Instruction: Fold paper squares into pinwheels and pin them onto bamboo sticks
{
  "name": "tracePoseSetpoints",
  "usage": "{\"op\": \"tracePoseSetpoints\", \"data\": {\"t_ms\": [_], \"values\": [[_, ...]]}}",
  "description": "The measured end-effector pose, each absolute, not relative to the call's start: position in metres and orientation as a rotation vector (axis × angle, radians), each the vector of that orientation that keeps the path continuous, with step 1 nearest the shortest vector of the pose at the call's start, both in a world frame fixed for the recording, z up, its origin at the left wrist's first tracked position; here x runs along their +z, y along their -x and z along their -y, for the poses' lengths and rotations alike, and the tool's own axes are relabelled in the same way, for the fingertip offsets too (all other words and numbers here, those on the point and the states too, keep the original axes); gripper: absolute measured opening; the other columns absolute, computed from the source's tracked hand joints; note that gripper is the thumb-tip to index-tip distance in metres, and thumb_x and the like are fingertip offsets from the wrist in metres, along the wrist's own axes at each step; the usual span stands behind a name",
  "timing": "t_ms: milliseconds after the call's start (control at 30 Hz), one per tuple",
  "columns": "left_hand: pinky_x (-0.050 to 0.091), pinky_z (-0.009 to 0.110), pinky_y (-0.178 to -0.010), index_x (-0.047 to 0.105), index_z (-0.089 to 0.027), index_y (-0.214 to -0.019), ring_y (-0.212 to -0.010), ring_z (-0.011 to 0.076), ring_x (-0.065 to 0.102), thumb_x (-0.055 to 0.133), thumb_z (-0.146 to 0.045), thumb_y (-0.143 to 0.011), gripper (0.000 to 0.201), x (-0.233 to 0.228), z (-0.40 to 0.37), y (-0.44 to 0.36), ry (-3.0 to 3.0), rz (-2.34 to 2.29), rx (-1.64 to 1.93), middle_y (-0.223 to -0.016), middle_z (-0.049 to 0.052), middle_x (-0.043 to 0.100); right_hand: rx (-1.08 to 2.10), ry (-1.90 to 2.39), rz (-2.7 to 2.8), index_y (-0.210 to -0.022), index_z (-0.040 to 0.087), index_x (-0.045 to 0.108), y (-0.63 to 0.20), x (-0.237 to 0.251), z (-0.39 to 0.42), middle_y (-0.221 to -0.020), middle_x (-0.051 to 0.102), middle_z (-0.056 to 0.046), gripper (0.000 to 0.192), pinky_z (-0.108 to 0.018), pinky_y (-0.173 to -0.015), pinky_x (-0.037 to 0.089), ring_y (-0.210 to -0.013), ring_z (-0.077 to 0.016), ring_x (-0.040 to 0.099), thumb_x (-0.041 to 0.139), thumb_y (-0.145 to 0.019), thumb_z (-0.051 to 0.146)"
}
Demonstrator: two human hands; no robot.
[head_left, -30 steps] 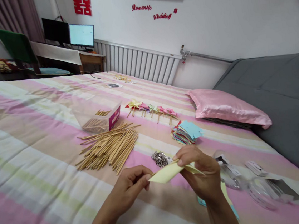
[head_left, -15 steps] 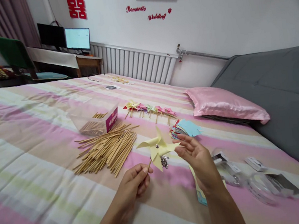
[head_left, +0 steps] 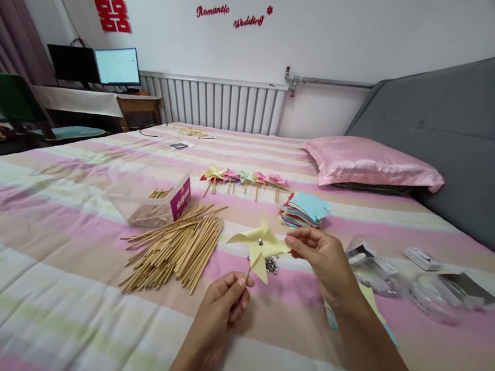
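Observation:
A pale yellow paper pinwheel (head_left: 258, 250) with a silver pin at its centre is held up in front of me. My left hand (head_left: 227, 301) pinches its thin wooden stick below the blades. With thumb and fingers, my right hand (head_left: 321, 257) grips the tip of the right-hand blade. Small silver fasteners (head_left: 271, 265) lie in a heap on the bed behind the pinwheel, partly hidden by it. Under my right forearm some yellow and blue paper sheets (head_left: 371, 299) show only in part.
Left of my hands lie many loose wooden sticks (head_left: 178, 250), beside a clear plastic box (head_left: 152, 211). Finished pinwheels (head_left: 247, 179) rest in a row farther back. A stack of coloured paper (head_left: 304, 209), plastic packaging (head_left: 430, 301) and a pink pillow (head_left: 370, 162) are to the right.
My right hand's fingers have closed on the pinwheel's right blade, which they were only beside or lightly touching before. The left hand keeps its hold. The view has shifted slightly.

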State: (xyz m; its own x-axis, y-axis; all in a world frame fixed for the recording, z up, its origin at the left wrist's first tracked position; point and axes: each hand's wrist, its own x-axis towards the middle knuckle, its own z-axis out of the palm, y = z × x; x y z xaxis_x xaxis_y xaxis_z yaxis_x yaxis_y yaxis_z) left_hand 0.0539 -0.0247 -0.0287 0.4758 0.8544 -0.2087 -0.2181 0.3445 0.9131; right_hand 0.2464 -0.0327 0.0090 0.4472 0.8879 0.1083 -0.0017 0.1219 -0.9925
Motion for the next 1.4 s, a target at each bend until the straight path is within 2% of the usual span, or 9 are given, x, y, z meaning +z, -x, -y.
{"op": "tracePoseSetpoints", "data": {"t_ms": [267,533,767,833,933,1100,1233,1400], "values": [[0.009,0.022,-0.044,0.057,-0.013,-0.077,-0.042,0.0026,0.020,0.062,-0.039,-0.078,0.026,-0.026,0.024,-0.053,-0.944,-0.795,0.820,-0.053,-0.006,0.043,0.976,1.286,1.031,-0.072,0.016,0.063,-0.236,0.009,0.033,-0.064,0.065,-0.001,0.031,-0.029,-0.057,0.052,-0.057,-0.0152,0.062,0.079,-0.059,0.039],[0.012,0.020,-0.044,0.061,-0.012,-0.081,-0.043,0.0022,0.026,0.061,-0.033,-0.078,0.021,-0.028,0.023,-0.053,-0.910,-0.803,0.832,-0.056,-0.004,0.047,1.042,1.225,0.941,-0.069,0.016,0.057,-0.224,0.007,0.032,-0.058,0.062,0.001,0.037,-0.024,-0.052,0.047,-0.052,-0.0132,0.061,0.081,-0.056,0.040],[0.012,0.019,-0.041,0.064,-0.012,-0.079,-0.040,0.0015,0.029,0.064,-0.032,-0.071,0.021,-0.023,0.022,-0.053,-0.869,-0.828,0.871,-0.056,-0.003,0.051,1.031,1.177,1.027,-0.068,0.015,0.058,-0.215,0.000,0.031,-0.060,0.061,0.000,0.031,-0.025,-0.056,0.048,-0.057,-0.0136,0.061,0.078,-0.063,0.039],[0.012,0.018,-0.040,0.065,-0.012,-0.079,-0.040,0.0016,0.029,0.066,-0.033,-0.071,0.022,-0.024,0.021,-0.052,-0.869,-0.820,0.893,-0.056,-0.003,0.051,1.005,1.191,1.073,-0.072,0.015,0.060,-0.219,0.001,0.032,-0.067,0.063,-0.002,0.030,-0.027,-0.060,0.050,-0.064,-0.0154,0.062,0.077,-0.064,0.039],[0.013,0.018,-0.040,0.065,-0.012,-0.079,-0.041,0.0012,0.029,0.066,-0.033,-0.071,0.023,-0.026,0.020,-0.051,-0.874,-0.825,0.909,-0.058,-0.003,0.052,0.868,1.247,1.099,-0.086,0.017,0.059,-0.228,0.005,0.033,-0.091,0.066,-0.007,0.034,-0.031,-0.066,0.052,-0.081,-0.0198,0.064,0.076,-0.064,0.036],[0.012,0.019,-0.040,0.065,-0.012,-0.079,-0.039,0.0015,0.031,0.065,-0.034,-0.072,0.023,-0.027,0.020,-0.050,-0.908,-0.852,0.877,-0.056,-0.003,0.051,0.416,1.328,1.335,-0.111,0.026,0.056,-0.241,0.015,0.039,-0.123,0.056,-0.009,0.043,-0.036,-0.073,0.052,-0.100,-0.0226,0.059,0.070,-0.071,0.027],[0.012,0.019,-0.040,0.066,-0.012,-0.080,-0.039,0.0014,0.032,0.063,-0.034,-0.073,0.024,-0.027,0.020,-0.050,-0.946,-0.839,0.847,-0.057,-0.003,0.052,0.276,1.338,1.574,-0.094,0.025,0.067,-0.248,0.019,0.040,-0.132,0.048,-0.009,0.021,-0.039,-0.078,0.050,-0.116,-0.0275,0.049,0.069,-0.073,0.029],[0.011,0.020,-0.040,0.067,-0.011,-0.079,-0.038,0.0015,0.031,0.063,-0.034,-0.074,0.024,-0.027,0.021,-0.049,-0.960,-0.807,0.788,-0.055,-0.004,0.050,0.223,1.262,1.662,-0.080,0.023,0.068,-0.255,0.017,0.037,-0.132,0.047,-0.009,0.008,-0.045,-0.088,0.046,-0.108,-0.0257,0.054,0.070,-0.075,0.029]]}}
